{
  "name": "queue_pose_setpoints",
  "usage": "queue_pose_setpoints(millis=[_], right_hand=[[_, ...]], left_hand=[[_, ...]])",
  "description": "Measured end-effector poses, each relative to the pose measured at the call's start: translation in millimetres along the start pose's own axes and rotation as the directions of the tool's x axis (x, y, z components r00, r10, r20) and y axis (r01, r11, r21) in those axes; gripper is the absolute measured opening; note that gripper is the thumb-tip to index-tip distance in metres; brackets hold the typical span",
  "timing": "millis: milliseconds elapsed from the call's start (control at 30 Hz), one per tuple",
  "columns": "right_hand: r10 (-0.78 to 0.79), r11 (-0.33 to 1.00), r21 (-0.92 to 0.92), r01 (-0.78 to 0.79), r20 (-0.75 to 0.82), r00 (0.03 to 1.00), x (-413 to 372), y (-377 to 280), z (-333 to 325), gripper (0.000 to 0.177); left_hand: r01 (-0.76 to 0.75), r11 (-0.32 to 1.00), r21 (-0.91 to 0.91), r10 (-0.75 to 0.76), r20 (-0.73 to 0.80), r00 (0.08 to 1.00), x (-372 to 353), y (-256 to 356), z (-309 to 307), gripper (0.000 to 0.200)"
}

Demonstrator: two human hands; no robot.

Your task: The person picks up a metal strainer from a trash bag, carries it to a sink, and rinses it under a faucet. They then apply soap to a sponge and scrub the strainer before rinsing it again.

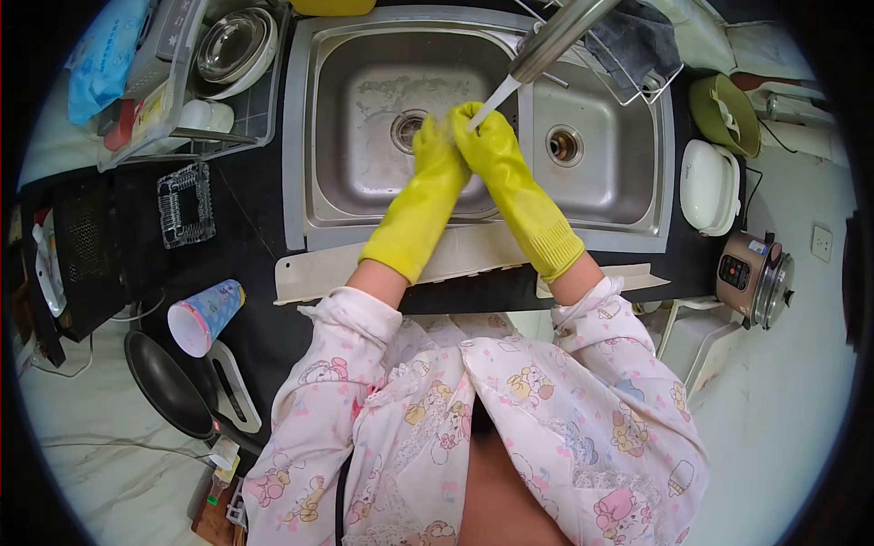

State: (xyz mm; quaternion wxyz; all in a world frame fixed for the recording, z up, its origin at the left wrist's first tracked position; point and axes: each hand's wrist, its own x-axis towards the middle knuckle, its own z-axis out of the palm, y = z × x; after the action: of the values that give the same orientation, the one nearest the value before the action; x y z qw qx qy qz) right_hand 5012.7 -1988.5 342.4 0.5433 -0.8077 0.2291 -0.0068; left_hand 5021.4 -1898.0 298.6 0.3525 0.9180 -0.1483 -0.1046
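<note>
Both of my hands wear long yellow rubber gloves and meet over the large basin of a steel double sink (364, 82). Water runs from the faucet (546, 45) onto them. My left hand (437, 150) is blurred beside the drain (410, 131), its fingers smeared by motion. My right hand (481, 132) touches it under the stream with its fingers curled; whether anything is between them is hidden.
A dish rack (264, 100) holding bowls stands at the upper left, with a patterned cup (211, 314) and black pan (164, 387) below. On the right are a green bowl (719, 114), white dish (706, 187) and cooker (742, 273). A wire rack (651, 91) holds dark cloth (633, 41).
</note>
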Motion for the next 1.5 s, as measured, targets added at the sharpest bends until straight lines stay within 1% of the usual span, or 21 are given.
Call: queue_pose_setpoints(millis=[33, 67, 100, 167, 233, 267, 300, 333, 500, 700, 900, 967, 1033, 1100, 1167, 1233, 1267, 1300, 1367, 1467, 1500], right_hand=[[-0.003, 1.000, 0.000, 0.003, 0.005, 1.000, 2, -5, -2, 0.026], [-0.008, 0.999, -0.034, 0.010, 0.043, 0.999, 7, -9, -5, 0.029], [-0.010, 0.998, -0.069, 0.015, 0.076, 0.997, 11, -9, -9, 0.033], [-0.091, 0.995, -0.037, 0.093, 0.055, 0.994, 27, 37, -14, 0.038], [-0.168, 0.986, -0.009, 0.168, 0.025, 0.985, 28, 52, -25, 0.044], [0.084, 0.944, 0.298, -0.139, 0.191, 0.978, 21, 45, -33, 0.045], [0.256, 0.728, 0.511, -0.457, 0.415, 0.873, 15, 36, -39, 0.046], [0.206, 0.651, 0.539, -0.535, 0.552, 0.808, 12, 25, -41, 0.039], [0.088, 0.736, 0.531, -0.420, 0.540, 0.837, 3, 31, -31, 0.037], [0.312, 0.571, 0.498, -0.652, 0.604, 0.734, -10, 37, -29, 0.032], [0.436, 0.582, 0.310, -0.752, 0.661, 0.610, -9, 33, -22, 0.037], [0.439, 0.607, 0.218, -0.764, 0.710, 0.551, -8, 22, -24, 0.038], [0.472, 0.656, 0.136, -0.742, 0.693, 0.545, -9, 1, -27, 0.040], [0.474, 0.669, 0.123, -0.733, 0.688, 0.549, -7, 7, -30, 0.044], [0.285, 0.788, 0.348, -0.508, 0.525, 0.802, -15, 13, -34, 0.047], [0.314, 0.788, 0.391, -0.476, 0.410, 0.857, -7, 29, -30, 0.048], [0.236, 0.881, 0.343, -0.327, 0.281, 0.930, -6, 24, -32, 0.046], [0.136, 0.947, 0.269, -0.174, 0.155, 0.978, -5, 19, -33, 0.044], [0.082, 0.934, 0.333, -0.128, 0.149, 0.985, -5, 6, -34, 0.042], [-0.018, 0.887, 0.460, -0.038, 0.116, 0.993, -5, -3, -29, 0.039], [-0.090, 0.960, 0.280, 0.029, 0.206, 0.974, -1, -3, -24, 0.035]], left_hand=[[-0.021, 0.989, 0.145, 0.020, 0.007, 1.000, -1, 9, 1, 0.051], [0.038, 0.982, -0.185, -0.039, -0.003, 0.999, 1, 7, 6, 0.057], [0.037, 0.982, -0.186, -0.038, -0.003, 0.999, 1, 3, 10, 0.057], [-0.216, 0.976, 0.002, 0.209, -0.264, 0.942, -3, 0, 10, 0.050], [-0.338, 0.939, 0.065, 0.344, -0.243, 0.907, -3, 0, -13, 0.041], [-0.449, 0.884, 0.131, 0.467, -0.216, 0.857, -2, -3, -23, 0.032], [-0.454, 0.882, 0.129, 0.472, -0.209, 0.856, -1, -11, -21, 0.032], [-0.462, 0.887, -0.008, 0.450, -0.208, 0.868, -2, -18, -18, 0.030], [-0.514, 0.852, -0.101, 0.500, -0.139, 0.855, -10, -20, -43, 0.041], [-0.100, 0.984, 0.145, 0.120, -0.137, 0.983, -22, -16, -72, 0.082], [-0.192, 0.963, -0.191, 0.229, 0.199, 0.953, -23, -7, -90, 0.087], [0.172, 0.861, -0.478, 0.018, 0.367, 0.930, -23, 3, -96, 0.081], [0.137, 0.841, -0.523, 0.047, 0.324, 0.945, -17, 2, -95, 0.075], [0.309, 0.846, -0.434, -0.111, 0.423, 0.899, -10, 17, -108, 0.079], [0.337, 0.814, -0.473, -0.155, 0.382, 0.911, -5, 3, -87, 0.075], [0.454, 0.691, -0.562, -0.251, 0.402, 0.880, 2, -20, -54, 0.066], [0.526, 0.472, -0.708, -0.013, 0.591, 0.807, 4, -7, -61, 0.057], [0.527, 0.469, -0.709, -0.016, 0.589, 0.808, 2, -8, -57, 0.057], [0.733, -0.017, -0.680, -0.100, 0.730, 0.676, 0, -14, -44, 0.050], [0.720, -0.105, -0.686, -0.191, 0.724, 0.662, -2, -19, -23, 0.047], [0.706, -0.162, -0.689, -0.265, 0.720, 0.642, -3, -18, -18, 0.046]])
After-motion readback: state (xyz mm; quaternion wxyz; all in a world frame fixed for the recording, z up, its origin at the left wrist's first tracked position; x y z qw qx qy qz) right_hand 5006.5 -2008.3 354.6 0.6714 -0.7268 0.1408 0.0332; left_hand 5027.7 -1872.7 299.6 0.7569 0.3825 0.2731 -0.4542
